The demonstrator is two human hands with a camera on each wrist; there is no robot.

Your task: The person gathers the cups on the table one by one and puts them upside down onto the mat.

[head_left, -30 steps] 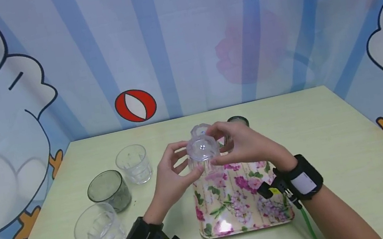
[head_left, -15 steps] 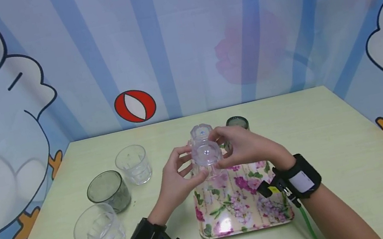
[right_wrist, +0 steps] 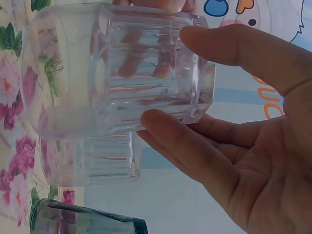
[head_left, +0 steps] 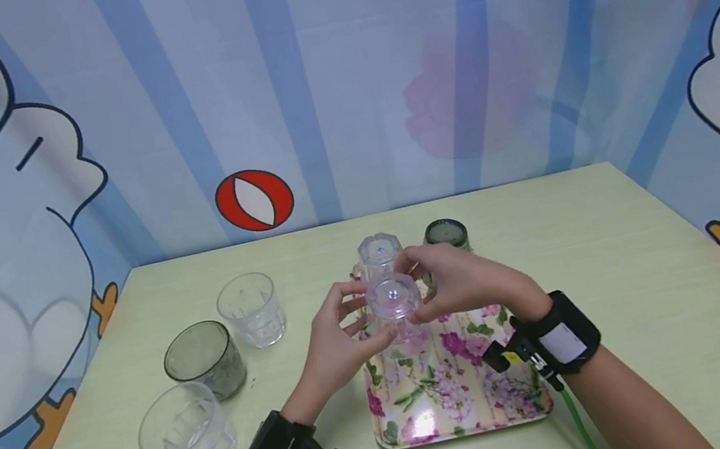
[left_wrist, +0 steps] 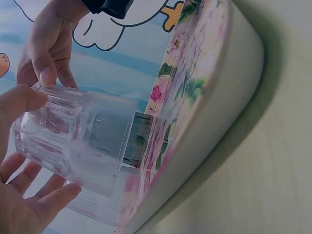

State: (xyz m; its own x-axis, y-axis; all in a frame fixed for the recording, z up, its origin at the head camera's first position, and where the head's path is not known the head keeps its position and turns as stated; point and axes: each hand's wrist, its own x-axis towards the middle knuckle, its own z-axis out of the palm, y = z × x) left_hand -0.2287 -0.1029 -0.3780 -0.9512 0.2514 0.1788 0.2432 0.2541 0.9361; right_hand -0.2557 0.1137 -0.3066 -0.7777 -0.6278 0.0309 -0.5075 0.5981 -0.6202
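Observation:
Both hands hold a clear faceted drinking glass [head_left: 393, 299] upside down over the flowered tray [head_left: 454, 398]. My left hand [head_left: 336, 342] grips its left side with thumb and fingers; my right hand [head_left: 467, 276] pinches the right side near the base. In the left wrist view the rim of this glass [left_wrist: 78, 139] is close to the tray surface [left_wrist: 195, 92]; whether it touches I cannot tell. Behind it on the tray, a second clear glass [head_left: 378, 247] stands inverted. A smoky dark glass [head_left: 446, 232], partly hidden by my right hand, is inverted beside that one.
Left of the tray, three upright glasses stand on the pale table [head_left: 623, 277]: a clear one [head_left: 252, 310] at the back, a smoky green one [head_left: 205, 360] in the middle, a wide clear one [head_left: 187, 430] in front. A cartoon-printed curtain [head_left: 352, 84] hangs behind the table.
Both hands have brought the inverted glass down and slightly toward me and to the right, leaving the second clear glass behind it more visible. The other glasses and the tray stay put.

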